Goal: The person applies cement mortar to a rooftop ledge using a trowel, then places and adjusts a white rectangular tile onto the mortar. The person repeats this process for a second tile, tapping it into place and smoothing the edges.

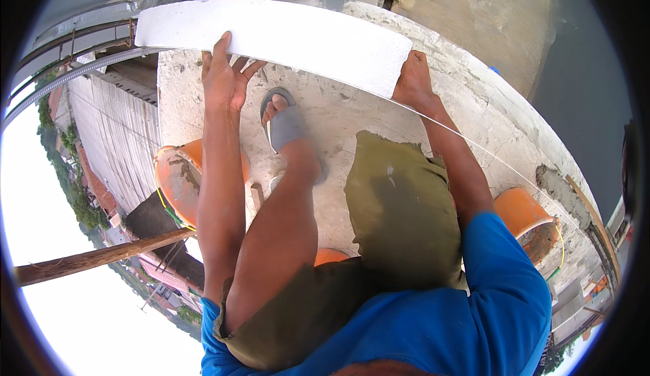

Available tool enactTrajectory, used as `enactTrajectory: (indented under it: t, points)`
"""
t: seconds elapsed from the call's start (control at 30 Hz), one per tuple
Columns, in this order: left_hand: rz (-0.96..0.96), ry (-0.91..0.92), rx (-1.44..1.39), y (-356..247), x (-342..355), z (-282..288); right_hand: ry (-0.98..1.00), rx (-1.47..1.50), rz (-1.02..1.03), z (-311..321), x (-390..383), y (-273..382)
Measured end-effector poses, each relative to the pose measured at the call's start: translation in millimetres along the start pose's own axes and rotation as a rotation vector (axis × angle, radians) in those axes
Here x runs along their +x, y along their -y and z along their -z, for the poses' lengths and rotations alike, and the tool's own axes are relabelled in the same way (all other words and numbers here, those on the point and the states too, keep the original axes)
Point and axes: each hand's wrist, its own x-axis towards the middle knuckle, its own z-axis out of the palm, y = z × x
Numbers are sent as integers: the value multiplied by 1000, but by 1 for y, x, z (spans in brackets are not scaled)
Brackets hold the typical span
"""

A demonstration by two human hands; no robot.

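A long white lightweight concrete block lies along the far edge of the ledge, in front of me. My left hand is at its near long side, fingers spread, with one digit resting up on the white face. At the block's right end, my right hand grips the corner, its fingers partly hidden. A thin white string runs close along the block's near edge and stretches off to the lower right. The block's underside is out of sight.
My sandaled foot stands on the rough concrete slab. Orange buckets with mortar residue stand at left and right. A wooden pole crosses the lower left. Beyond the left edge is a drop toward rooftops and trees. A grey wall rises at right.
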Motion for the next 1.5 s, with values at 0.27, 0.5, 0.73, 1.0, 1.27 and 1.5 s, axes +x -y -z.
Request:
enactTrajectory:
  t: [0.27,0.5,0.73,1.0,1.27,1.5]
  points:
    - [21,2,-50,-2,7,2,-58,-4,107,2,2,-2]
    - [-6,-33,-10,-4,-3,-9,-104,-87,195,0,0,-7]
    - [-22,-29,-12,-3,-4,-7,-140,-97,245,-7,1,-13]
    - [-21,-29,-21,-2,-1,-7,-245,-55,276,-6,2,-9]
    - [-19,-7,-35,4,5,1,-223,73,269,9,5,2]
    - [-10,16,-32,7,12,7,-278,95,279,7,6,-3]
